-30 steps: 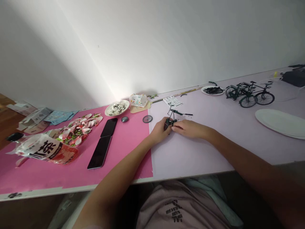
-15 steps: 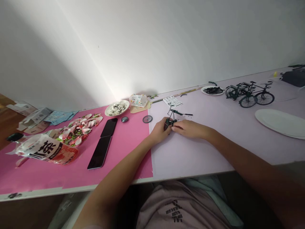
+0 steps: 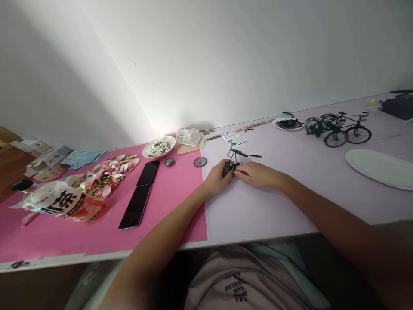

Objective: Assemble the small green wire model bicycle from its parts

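A dark green model bicycle frame (image 3: 238,153) stands tilted over the pale part of the table, its lower end between my hands. My left hand (image 3: 218,177) is closed on that lower end from the left. From the right, my right hand (image 3: 253,173) has its thumb and fingers pinched together against the same end; whatever small part they hold is too small to tell. A loose spoked wheel (image 3: 200,162) lies on the pink mat, left of my hands. Tiny dark pieces lie just behind my right hand.
Assembled model bicycles (image 3: 346,129) and a plate of black parts (image 3: 288,124) stand at the back right, with a white oval plate (image 3: 380,168) nearer. Leftward are a black phone (image 3: 134,206), a bottle (image 3: 64,201), pink pieces (image 3: 111,172) and a bowl (image 3: 146,150).
My right hand has shifted very slightly at the lower end of the bicycle frame. My left hand keeps its grip, and the view has moved a little.
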The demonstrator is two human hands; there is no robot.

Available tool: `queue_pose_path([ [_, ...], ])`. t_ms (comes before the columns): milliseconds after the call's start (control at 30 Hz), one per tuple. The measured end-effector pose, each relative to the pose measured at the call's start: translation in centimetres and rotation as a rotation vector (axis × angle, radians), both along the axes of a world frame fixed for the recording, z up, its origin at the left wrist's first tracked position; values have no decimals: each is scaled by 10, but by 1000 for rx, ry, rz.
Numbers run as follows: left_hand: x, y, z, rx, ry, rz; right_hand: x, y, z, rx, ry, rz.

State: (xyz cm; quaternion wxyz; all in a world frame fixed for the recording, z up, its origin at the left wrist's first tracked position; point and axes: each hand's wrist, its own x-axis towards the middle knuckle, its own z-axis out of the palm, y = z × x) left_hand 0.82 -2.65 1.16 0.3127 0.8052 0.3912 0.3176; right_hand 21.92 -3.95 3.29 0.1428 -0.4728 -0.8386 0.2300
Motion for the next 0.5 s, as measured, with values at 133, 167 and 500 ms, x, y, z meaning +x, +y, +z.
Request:
queue_pose_path([
  [133,0,0,0,-23,-25,-1,0,0,1,17,-7,7],
  [167,0,0,0,-37,-37,-1,0,0,1,24,-11,7],
  [500,0,0,-2,-128,-110,-8,-4,-3,5,76,-70,-70],
])
